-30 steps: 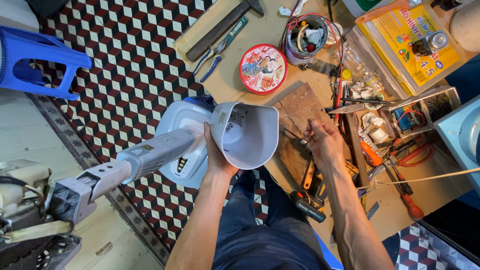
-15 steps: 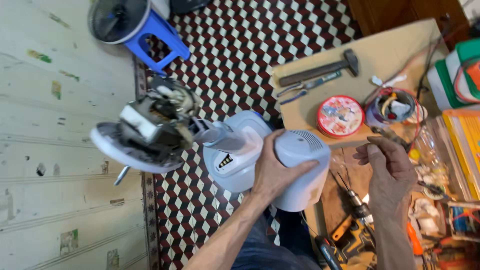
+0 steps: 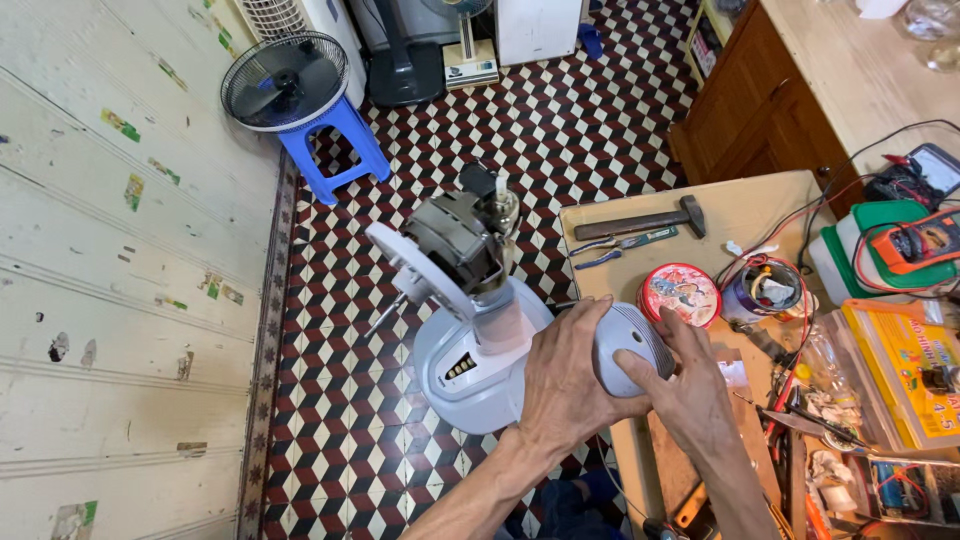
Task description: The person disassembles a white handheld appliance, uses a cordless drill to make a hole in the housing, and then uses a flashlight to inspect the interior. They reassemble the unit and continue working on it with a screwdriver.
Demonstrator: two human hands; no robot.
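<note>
A dismantled pedestal fan (image 3: 470,330) stands upright on the tiled floor, its bare motor (image 3: 460,235) exposed on top of a pale blue-grey round base. Both hands grip a pale grey rounded motor cover (image 3: 625,345) just right of the fan. My left hand (image 3: 565,385) wraps its near left side. My right hand (image 3: 685,395) holds its right side with fingers spread over the shell.
A wooden workbench (image 3: 740,215) on the right carries a hammer (image 3: 640,220), pliers (image 3: 620,245), a round red tin (image 3: 680,293), a jar of wires (image 3: 765,290), a multimeter (image 3: 915,240) and packets. A blue stool (image 3: 335,150) with a fan guard (image 3: 285,80) stands at the back left.
The fan has been set upright on its base on the floor. My right hand has come onto the grey cover, joining the left. The view has tilted toward the floor.
</note>
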